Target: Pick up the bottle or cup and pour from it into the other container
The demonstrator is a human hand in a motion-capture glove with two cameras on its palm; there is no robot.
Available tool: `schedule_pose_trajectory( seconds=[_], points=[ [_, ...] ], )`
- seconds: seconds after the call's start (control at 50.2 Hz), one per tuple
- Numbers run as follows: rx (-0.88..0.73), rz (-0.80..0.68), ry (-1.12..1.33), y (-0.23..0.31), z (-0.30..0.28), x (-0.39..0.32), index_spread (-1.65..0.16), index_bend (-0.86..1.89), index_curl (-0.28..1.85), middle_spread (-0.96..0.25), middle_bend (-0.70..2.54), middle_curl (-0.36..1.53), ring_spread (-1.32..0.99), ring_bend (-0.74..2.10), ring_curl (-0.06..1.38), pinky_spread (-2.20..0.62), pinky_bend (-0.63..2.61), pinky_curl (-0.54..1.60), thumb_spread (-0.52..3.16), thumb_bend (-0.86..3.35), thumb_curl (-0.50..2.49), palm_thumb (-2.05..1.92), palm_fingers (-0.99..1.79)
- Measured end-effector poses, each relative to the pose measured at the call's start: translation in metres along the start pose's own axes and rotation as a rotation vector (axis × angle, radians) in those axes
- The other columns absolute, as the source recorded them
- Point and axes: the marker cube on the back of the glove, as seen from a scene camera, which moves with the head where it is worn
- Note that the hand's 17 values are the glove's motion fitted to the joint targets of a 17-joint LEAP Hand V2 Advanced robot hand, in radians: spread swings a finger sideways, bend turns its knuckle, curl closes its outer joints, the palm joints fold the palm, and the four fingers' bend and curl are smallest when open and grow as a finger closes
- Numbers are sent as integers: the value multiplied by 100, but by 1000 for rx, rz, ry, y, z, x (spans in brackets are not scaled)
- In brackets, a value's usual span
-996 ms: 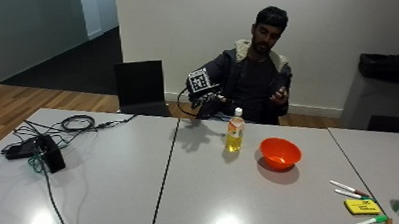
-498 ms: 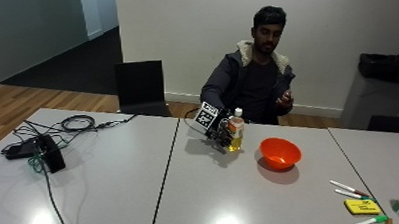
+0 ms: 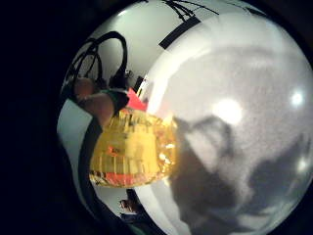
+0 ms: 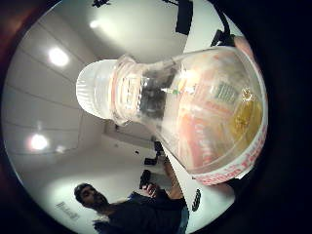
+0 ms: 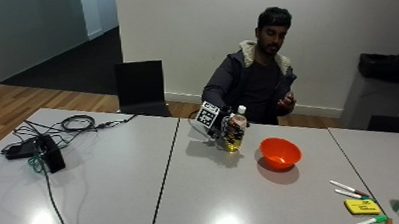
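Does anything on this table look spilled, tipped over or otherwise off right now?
Nothing stands out. The capped bottle stands upright in the gloved right hand, the orange bowl sits level beside it, and no spill shows on the table.

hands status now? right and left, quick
Right hand: fingers curled round the bottle, which stands on the table.
Left hand: bare, raised near the chest, away from the table; whether it holds anything cannot be told.

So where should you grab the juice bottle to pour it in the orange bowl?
Probably round the wide middle of the bottle, coming from the side away from the orange bowl. It stands upright on the table with a narrow neck and white cap on top, so the body gives the fingers most to wrap. The right hand already holds it there.
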Motion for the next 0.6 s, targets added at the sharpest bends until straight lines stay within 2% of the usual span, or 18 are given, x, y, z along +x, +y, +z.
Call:
schedule_pose_trajectory(
  seconds=[0.08,0.159,0.239,0.319,0.398,0.498,0.597],
  points=[
    [-24,-2,111,0,-10,-22,-31,10,27,-28,31,38,-19,56,35,9,45,27,63,-1,46,102,106],
    [9,-96,307,-24,-13,-41,-31,10,27,-29,30,38,-20,55,35,9,44,27,63,-2,46,103,107],
    [5,62,541,-48,-10,-68,-31,10,26,-29,29,39,-20,54,35,9,43,28,63,-3,46,103,107],
    [41,-7,737,-73,0,-84,-31,10,26,-29,28,39,-20,54,35,8,42,28,64,-3,46,104,107],
    [33,23,924,-87,13,-101,-31,10,26,-30,28,40,-20,53,36,8,41,28,64,-3,46,103,108],
    [-108,-39,1152,-87,27,-115,-31,10,25,-30,27,40,-21,52,36,8,41,29,64,-3,47,103,108],
    [-125,-143,1337,-91,44,-125,-32,10,25,-31,27,40,-21,52,36,8,40,29,64,-3,47,103,108]
  ],
)
